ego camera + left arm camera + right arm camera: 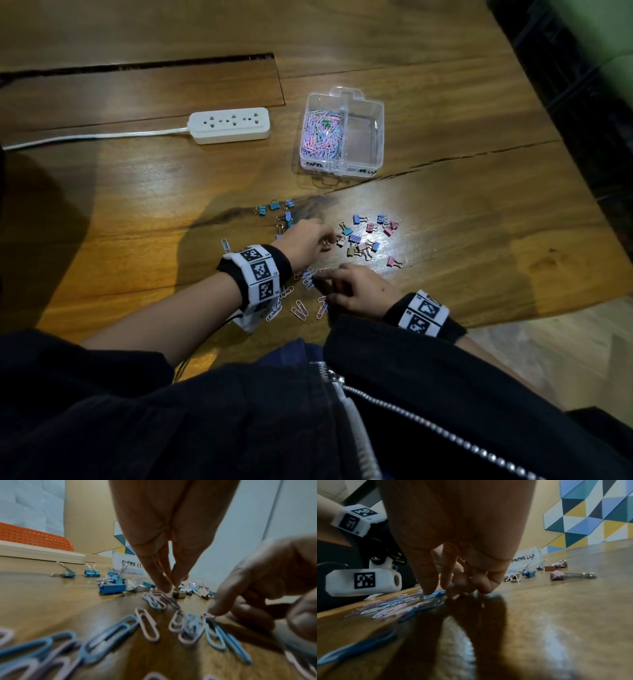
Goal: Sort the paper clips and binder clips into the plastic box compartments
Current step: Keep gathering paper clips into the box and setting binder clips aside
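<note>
A clear plastic box stands on the far side of the wooden table; its left compartment holds many pastel paper clips, and its right one looks bare. Coloured binder clips lie scattered in front of it. Loose paper clips lie near the table's front edge. My left hand reaches down, and its fingertips pinch a small binder clip at the pile's edge. My right hand has curled fingers that pinch a paper clip on the table.
A white power strip with its cord lies to the left of the box. More blue binder clips sit left of my left hand. The table's edge runs down the right side. An orange chair back shows behind the table.
</note>
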`<state>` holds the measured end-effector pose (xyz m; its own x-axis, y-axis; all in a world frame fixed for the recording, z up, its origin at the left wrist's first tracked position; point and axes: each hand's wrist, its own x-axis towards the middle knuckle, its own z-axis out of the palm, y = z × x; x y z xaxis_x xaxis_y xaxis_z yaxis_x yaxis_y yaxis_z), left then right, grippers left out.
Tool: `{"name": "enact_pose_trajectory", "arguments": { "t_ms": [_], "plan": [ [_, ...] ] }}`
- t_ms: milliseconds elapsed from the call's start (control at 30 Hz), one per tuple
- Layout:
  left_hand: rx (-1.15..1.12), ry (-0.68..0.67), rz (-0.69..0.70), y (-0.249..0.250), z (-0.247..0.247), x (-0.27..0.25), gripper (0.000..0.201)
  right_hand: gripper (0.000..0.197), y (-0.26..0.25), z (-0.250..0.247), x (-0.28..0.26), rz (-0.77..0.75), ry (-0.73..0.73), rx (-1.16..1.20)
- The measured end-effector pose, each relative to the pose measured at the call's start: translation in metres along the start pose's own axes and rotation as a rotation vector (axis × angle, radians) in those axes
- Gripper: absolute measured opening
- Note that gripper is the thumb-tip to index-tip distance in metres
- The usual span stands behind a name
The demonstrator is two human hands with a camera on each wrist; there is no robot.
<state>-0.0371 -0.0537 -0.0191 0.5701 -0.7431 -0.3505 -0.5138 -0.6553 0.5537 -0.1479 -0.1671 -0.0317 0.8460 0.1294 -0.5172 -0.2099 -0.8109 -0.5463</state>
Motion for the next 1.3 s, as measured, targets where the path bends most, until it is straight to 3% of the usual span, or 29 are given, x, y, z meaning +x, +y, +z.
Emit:
{"name": "enact_pose_trajectory", "arguments": {
  "t_ms": [167,367,533,633,700,767,833,900,1067,1167,1300],
  "plan": [
    [-0.031,0.12,-0.033,-0.017,-0.016,-0.013,0.024,0.033,0.002,-0.004,0.001,0.026,0.169,0.055],
    [0.056,-0.151,-0.109,-0.044,-0.018,-0.039,0.044,0.049,-0.009,0.001,0.012,0.045,0.13,0.035],
    [0.181,-0.207,-0.032,-0.039,-0.006,-0.049,0.054,0.052,-0.02,-0.005,0.028,0.082,0.155,0.045],
    [0.078,-0.128,-0.06,-0.045,-0.012,-0.056,0.043,0.037,-0.023,-0.006,0.031,0.074,0.131,0.01],
    [0.076,0.005,-0.134,-0.053,-0.02,-0.062,0.038,0.04,-0.023,-0.006,0.033,0.085,0.137,0.047],
    [0.135,0.064,-0.257,-0.063,-0.028,-0.069,0.05,0.049,-0.024,-0.006,0.037,0.103,0.15,0.053],
    [0.15,0.064,-0.367,-0.074,-0.034,-0.076,0.064,0.051,-0.027,-0.004,0.039,0.104,0.146,0.013],
    [0.119,0.054,-0.411,-0.082,-0.035,-0.081,0.063,0.043,-0.03,-0.002,0.036,0.063,0.12,0.0],
    [0.005,-0.045,-0.311,-0.079,-0.024,-0.094,0.044,0.021,-0.018,-0.016,0.01,0.035,0.055,0.127],
    [-0.039,-0.126,-0.272,-0.077,-0.02,-0.104,0.052,0.034,-0.005,-0.025,-0.005,0.049,0.002,0.036],
    [0.076,-0.142,-0.409,-0.08,-0.021,-0.116,0.087,0.058,0.003,-0.002,-0.015,0.003,-0.051,-0.121]
  ]
}}
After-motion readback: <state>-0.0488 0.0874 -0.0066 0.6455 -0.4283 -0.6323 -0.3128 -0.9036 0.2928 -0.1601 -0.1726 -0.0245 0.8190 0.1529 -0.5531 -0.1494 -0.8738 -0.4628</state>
